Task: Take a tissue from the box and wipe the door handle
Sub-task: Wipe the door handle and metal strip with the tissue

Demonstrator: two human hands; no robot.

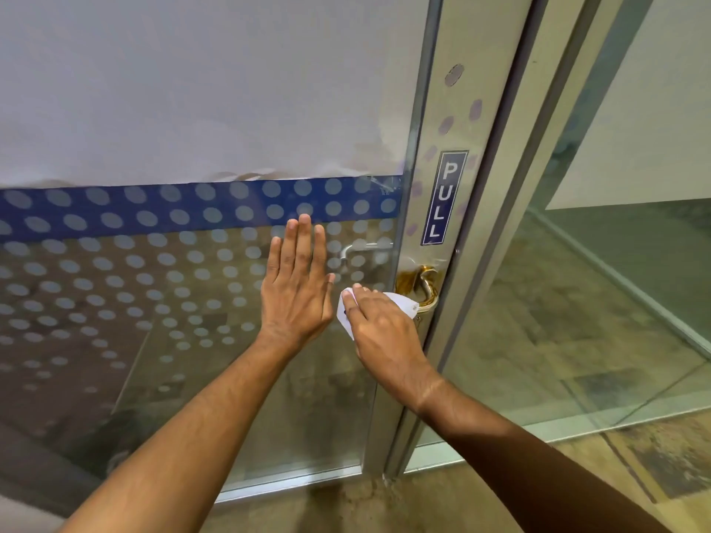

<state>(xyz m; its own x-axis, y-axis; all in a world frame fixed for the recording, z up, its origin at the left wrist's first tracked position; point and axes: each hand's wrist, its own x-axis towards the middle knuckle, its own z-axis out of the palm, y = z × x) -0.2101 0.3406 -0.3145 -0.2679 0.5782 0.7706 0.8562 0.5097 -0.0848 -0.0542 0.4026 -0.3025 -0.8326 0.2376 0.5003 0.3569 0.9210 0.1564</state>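
A gold door handle sticks out from the metal stile of a glass door. My right hand grips a white tissue wrapped over the handle's lever; most of the lever is hidden under hand and tissue. My left hand lies flat on the glass just left of the handle, fingers straight and pointing up. The tissue box is not in view.
A blue PULL sign sits on the stile above the handle. The glass carries a blue band and frosted dots, with white paper above. A second silver handle shows through the glass. A fixed glass panel stands at the right.
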